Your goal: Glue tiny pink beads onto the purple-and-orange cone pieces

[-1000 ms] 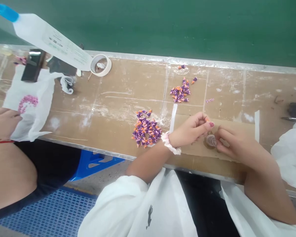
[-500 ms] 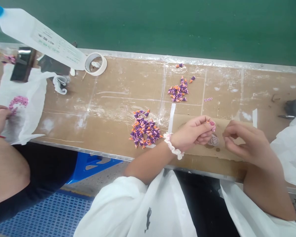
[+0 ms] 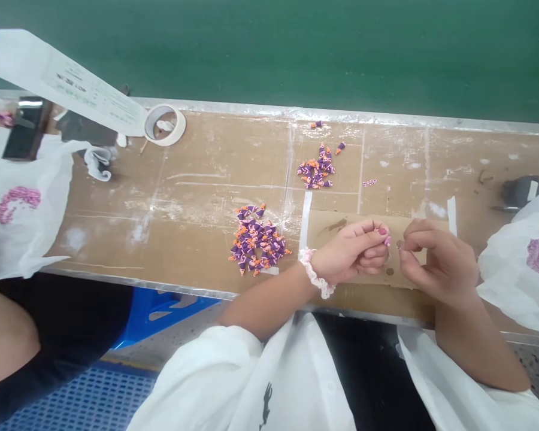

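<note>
My left hand (image 3: 354, 250), with a white scrunchie (image 3: 317, 274) on its wrist, is closed with thumb and forefinger pinching a small pink piece (image 3: 382, 231). Just to its right, my right hand (image 3: 442, 260) has thumb and forefinger nearly together. Something tiny shows at those fingertips, too small to name. Both hands are over a taped-down cardboard sheet (image 3: 314, 230). Left of them lies a large pile of small purple figures with orange and pink parts (image 3: 258, 239). A smaller pile of the same figures (image 3: 317, 170) lies farther back, near a small pink-and-white patterned strip (image 3: 369, 182).
White sheets with pink bits lie at far left (image 3: 49, 197) and far right (image 3: 503, 257). A white bottle (image 3: 67, 84), a tape roll (image 3: 179, 129) and a black phone (image 3: 27, 129) are at the back left. A dark object (image 3: 518, 191) sits at right. A co-worker's leg (image 3: 4, 335) is at left.
The view has shifted slightly. A clear coil-like thing that showed on the cardboard between my hands no longer shows. The co-worker's hand at the left has left the view. My left hand keeps its pinch.
</note>
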{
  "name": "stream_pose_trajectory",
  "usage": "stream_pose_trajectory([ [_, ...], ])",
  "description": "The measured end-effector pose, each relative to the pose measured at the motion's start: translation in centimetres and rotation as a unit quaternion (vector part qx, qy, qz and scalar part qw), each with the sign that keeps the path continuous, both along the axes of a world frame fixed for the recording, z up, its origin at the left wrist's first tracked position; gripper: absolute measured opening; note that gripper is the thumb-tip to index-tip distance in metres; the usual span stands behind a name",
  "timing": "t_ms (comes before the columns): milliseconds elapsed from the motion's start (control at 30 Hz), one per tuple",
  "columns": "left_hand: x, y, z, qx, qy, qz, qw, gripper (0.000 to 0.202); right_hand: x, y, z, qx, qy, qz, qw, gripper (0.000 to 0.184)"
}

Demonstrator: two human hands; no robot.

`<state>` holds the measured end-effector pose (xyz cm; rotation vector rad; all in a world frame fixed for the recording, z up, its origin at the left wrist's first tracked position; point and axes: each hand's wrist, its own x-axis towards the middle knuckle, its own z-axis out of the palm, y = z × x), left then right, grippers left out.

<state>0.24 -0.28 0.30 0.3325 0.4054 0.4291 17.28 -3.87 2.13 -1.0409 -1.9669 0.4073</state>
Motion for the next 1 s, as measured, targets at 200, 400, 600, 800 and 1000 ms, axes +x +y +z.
stream_pose_trajectory([
  [200, 0.1, -0.1, 0.1, 0.010, 0.001, -0.017, 1.000, 0.024, 0.1, -0.2, -0.2, 0.012, -0.027, -0.007, 1.000, 0.025],
  [400, 0.2, -0.1, 0.1, 0.021, 0.002, -0.016, 1.000, 0.027, 0.0, -0.1, -0.3, 0.014, -0.030, -0.005, 0.999, 0.025],
  [600, 0.3, -0.2, -0.2, 0.037, 0.015, -0.008, 0.999, 0.033, 0.0, -0.2, -0.4, 0.009, -0.052, -0.005, 0.999, 0.024],
  [800, 0.1, -0.5, -0.8, 0.111, 0.020, 0.024, 0.993, 0.035, 0.0, -0.5, -0.3, -0.005, -0.057, -0.012, 0.998, 0.023],
  [1000, 0.1, -0.5, -1.0, 0.128, 0.016, 0.024, 0.991, 0.036, -0.1, -0.4, -0.3, -0.027, -0.036, -0.006, 0.999, 0.023],
])
